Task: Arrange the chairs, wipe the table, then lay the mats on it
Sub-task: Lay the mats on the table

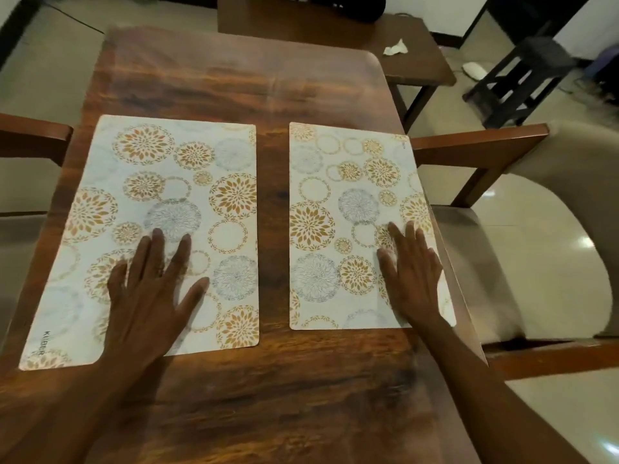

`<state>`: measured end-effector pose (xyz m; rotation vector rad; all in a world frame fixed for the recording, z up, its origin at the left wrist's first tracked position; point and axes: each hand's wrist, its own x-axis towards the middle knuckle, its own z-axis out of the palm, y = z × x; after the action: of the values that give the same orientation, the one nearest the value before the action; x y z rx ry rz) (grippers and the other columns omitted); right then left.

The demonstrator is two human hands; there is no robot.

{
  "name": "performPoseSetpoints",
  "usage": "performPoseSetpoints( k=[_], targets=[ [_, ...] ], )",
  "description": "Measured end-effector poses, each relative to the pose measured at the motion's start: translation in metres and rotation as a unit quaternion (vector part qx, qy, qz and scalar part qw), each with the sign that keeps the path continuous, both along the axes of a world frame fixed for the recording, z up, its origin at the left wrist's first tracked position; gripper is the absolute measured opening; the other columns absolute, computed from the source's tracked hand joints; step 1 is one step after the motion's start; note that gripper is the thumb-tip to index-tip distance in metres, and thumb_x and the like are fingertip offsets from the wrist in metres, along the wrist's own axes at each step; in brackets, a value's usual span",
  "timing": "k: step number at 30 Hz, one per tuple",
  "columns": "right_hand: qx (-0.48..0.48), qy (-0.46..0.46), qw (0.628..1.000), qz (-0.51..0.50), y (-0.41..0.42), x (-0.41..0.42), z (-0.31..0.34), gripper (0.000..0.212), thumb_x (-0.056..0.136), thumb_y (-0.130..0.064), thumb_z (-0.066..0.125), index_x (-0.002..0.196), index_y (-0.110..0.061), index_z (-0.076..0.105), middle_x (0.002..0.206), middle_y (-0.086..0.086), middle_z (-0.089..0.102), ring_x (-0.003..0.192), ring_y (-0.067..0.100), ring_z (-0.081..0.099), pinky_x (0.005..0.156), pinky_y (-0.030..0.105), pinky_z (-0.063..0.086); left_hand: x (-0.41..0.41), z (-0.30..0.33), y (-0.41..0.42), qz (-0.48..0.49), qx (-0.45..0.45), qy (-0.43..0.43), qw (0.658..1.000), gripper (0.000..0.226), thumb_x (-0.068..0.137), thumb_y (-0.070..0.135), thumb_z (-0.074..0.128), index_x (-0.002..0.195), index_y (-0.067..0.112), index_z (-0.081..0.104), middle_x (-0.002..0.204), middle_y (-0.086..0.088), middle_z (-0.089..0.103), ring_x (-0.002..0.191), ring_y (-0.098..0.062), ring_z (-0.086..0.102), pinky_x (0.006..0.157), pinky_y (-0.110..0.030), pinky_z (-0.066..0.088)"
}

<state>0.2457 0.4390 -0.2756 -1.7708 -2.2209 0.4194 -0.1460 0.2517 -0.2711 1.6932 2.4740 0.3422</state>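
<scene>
Pale mats patterned with gold and grey floral circles lie side by side on the wooden tabletop [234, 82]. Left mat [187, 202], lettered "KUBER" at lower left, carries the left hand [147, 296], fingers splayed flat. Right mat [335, 236] carries the right hand [413, 279], fingers straight, close together.

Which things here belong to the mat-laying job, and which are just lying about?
Job: left floral white placemat, under the left hand; right floral white placemat, under the right hand; dark wooden table; cushioned wooden chair.

Lying about: crumpled white tissue on the brown side table; black stool.
</scene>
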Motion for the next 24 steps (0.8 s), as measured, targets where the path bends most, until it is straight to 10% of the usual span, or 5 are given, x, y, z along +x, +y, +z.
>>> performPoseSetpoints(
  k=[24],
  targets=[
    [0.028, -0.027, 0.999, 0.017, 0.028, -0.01, -0.007, 0.065, 0.107, -0.068, 0.014, 0.168, -0.043, 0.017, 0.179, -0.01, 0.004, 0.165, 0.013, 0.0, 0.132, 0.05, -0.002, 0.002, 0.002, 0.007, 0.026, -0.013, 0.007, 1.0, 0.078, 0.101, 0.071, 0.022, 0.17, 0.039, 0.009, 0.179, -0.007, 0.008, 0.167, -0.026, 0.007, 0.129, -0.059, 0.012]
  ],
)
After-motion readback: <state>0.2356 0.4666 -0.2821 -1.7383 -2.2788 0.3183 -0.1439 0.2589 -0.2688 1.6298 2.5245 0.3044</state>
